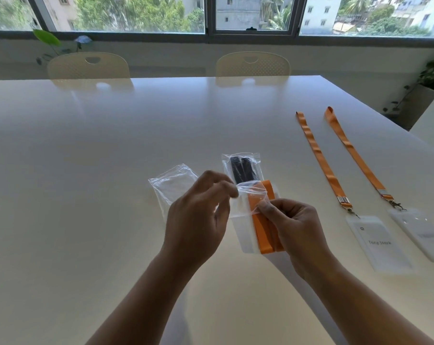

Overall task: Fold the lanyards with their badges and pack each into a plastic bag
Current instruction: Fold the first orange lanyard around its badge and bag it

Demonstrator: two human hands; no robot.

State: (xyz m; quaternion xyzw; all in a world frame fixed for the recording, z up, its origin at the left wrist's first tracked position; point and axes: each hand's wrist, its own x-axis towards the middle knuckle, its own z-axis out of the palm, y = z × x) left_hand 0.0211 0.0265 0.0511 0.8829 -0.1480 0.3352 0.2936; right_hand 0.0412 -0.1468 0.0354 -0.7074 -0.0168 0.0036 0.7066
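Above the table (86, 170), left hand (198, 215) pinches the plastic bag (244, 201) round the folded lanyard (264, 236) that right hand (294, 231) grips.

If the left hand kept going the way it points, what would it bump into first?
The left hand would probably meet the packed bag just beyond the open bag it pinches, though depth is unclear.

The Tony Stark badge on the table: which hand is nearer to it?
Right. The right hand is just left of the badge, not touching it; the left hand is farther left. Both pinch the plastic bag over the folded orange lanyard.
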